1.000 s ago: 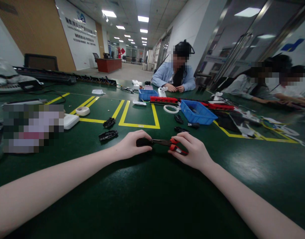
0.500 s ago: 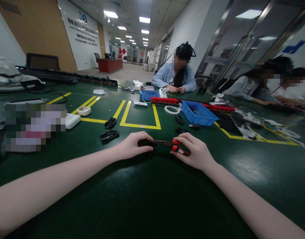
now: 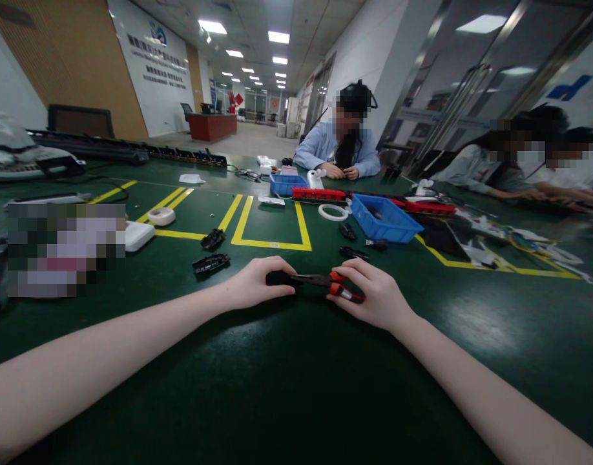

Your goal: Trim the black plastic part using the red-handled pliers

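Work apparently under way, unfinished

Head view: over the bench [image 3: 296,387], the left hand [image 3: 260,279] pinches a black part [image 3: 277,278] between thumb and fingers. The right hand [image 3: 376,296] grips red-handled pliers [image 3: 320,280], their nose at that part's end. This piece looks unfinished; whether the black pieces [image 3: 212,263] beyond the left hand are done or waiting, I cannot tell. The larger blue bin [image 3: 388,227] holds dark items, too indistinct to name; the smaller blue bin's [image 3: 287,187] contents are unclear.

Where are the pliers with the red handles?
In the head view, the pliers are just right of centre, in the right hand, with their tips at the black part that the left hand holds.
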The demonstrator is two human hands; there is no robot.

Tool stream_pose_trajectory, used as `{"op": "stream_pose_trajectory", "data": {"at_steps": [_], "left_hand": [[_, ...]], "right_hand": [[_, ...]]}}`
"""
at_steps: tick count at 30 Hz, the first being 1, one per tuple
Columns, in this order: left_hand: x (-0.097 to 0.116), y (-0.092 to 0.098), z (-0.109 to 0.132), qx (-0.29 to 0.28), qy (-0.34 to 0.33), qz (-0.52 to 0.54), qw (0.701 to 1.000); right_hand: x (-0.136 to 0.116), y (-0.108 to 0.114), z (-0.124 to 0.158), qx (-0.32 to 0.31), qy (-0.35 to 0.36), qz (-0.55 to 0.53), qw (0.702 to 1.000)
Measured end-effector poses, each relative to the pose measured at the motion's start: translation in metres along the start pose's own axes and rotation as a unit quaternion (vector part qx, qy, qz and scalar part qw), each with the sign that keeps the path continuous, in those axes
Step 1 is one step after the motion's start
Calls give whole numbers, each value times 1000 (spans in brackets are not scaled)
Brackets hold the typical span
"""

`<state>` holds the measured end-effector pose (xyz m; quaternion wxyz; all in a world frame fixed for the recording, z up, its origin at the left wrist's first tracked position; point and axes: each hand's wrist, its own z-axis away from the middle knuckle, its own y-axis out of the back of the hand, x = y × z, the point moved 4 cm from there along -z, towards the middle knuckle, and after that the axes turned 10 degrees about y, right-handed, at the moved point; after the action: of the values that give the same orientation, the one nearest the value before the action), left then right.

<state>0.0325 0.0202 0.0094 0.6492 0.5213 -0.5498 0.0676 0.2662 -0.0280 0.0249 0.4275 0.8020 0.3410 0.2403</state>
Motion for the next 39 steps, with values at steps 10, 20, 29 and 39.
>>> {"op": "stream_pose_trajectory", "data": {"at_steps": [10,20,29,39], "left_hand": [[-4,-1,-1,-19,25,20,999],[-3,-1,-1,-22,23,28,999],[-5,-1,-2,-20,-2,37,999],[-5,0,-2,-11,27,35,999]], "right_hand": [[1,1,0,8,-11,-24,1000],[0,3,0,14,-14,-22,1000],[2,4,0,36,-15,-19,999],[3,4,2,28,-8,-11,1000]]}}
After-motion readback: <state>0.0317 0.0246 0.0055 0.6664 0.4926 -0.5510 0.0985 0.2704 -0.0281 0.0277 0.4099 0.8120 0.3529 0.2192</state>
